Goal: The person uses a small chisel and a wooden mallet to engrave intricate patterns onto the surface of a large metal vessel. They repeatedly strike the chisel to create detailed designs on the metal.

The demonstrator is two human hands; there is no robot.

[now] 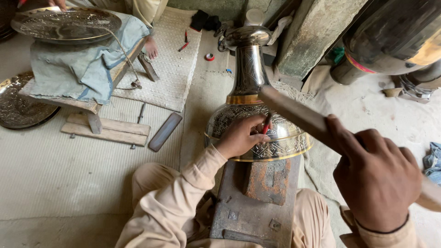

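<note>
A tall engraved metal vase (250, 69) with gold bands lies tilted on a rusty iron block (257, 197) between my knees. My left hand (241, 135) rests on the vase's round belly and pinches a small red-handled chisel (267, 125) against the engraved surface. My right hand (374, 177) grips a wooden stick (294, 112) like a mallet, its far end raised just above the chisel.
An engraved round tray (66, 23) lies on a cloth-covered low wooden bench (87, 69) at the far left, with another person's fingers (57, 3) at its edge and their foot (150, 47) beside it. A second tray (18, 103), a flat bar (165, 132), a tape roll (209, 57) and a large metal vessel (395, 36) surround me.
</note>
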